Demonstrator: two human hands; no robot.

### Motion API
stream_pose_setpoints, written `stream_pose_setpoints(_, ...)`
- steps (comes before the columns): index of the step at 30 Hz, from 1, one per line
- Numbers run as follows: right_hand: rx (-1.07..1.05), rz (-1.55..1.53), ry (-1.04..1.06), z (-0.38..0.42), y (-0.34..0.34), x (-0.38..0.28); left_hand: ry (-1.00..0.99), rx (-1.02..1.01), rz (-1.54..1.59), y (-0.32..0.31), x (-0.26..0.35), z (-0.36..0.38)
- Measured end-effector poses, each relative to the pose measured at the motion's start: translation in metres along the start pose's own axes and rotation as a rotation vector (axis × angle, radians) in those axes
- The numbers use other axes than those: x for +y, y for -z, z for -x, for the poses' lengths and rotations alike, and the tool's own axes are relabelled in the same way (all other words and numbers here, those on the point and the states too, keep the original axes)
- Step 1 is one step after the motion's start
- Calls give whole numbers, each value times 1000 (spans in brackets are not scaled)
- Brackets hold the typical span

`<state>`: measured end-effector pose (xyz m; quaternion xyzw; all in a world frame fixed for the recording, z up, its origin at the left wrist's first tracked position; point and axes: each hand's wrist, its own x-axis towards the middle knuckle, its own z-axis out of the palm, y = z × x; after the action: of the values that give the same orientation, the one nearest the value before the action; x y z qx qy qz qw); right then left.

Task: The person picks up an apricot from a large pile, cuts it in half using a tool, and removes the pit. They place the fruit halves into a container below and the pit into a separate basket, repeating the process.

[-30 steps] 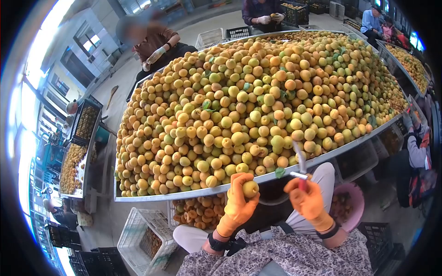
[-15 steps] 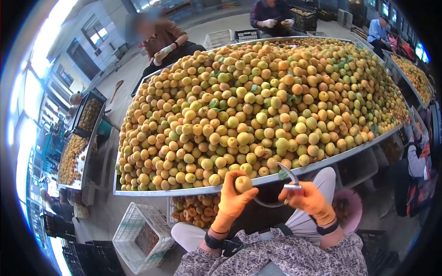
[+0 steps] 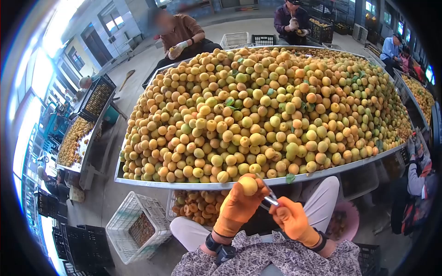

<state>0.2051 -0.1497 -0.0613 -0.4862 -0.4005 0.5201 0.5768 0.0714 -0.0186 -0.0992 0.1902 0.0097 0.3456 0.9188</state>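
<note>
My left hand (image 3: 234, 212), in an orange glove, grips a whole yellow apricot (image 3: 248, 186) just in front of the table's near rim. A knife (image 3: 271, 201) with a curved metal blade is in my right hand (image 3: 294, 221), also gloved in orange. Its blade reaches up to the right side of the apricot, where my left fingers partly hide it. Right behind both hands lies a big heap of apricots (image 3: 258, 115) on a metal-rimmed table (image 3: 198, 186).
Below the rim sits a crate of halved apricots (image 3: 198, 208), with a white crate (image 3: 159, 216) to its left. A pink tub (image 3: 353, 220) stands by my right knee. Two people (image 3: 186, 34) (image 3: 291, 23) with gloved hands sit across the heap. Another person (image 3: 416, 170) is at the right.
The knife has come left and its blade now meets the apricot. My left hand has turned and shifted slightly right. The whole view has shifted a little.
</note>
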Motion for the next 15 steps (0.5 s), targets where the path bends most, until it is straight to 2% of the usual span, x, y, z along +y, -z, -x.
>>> stream_pose_setpoints(5, -80, -7, -10, -8, -20, 6, 31, 45, 79, -17, 1, 13)
stream_pose_setpoints(6, -62, 23, 13, -9, -23, 8, 26, 130, -1, -17, 0, 16)
stream_pose_setpoints(11, -50, 99, 35, -13, -27, 11, 73, 162, 40, -13, 1, 23)
stream_pose_setpoints(15, -80, 118, -43, -14, -24, 12, 69, 189, 21, -14, 1, 25)
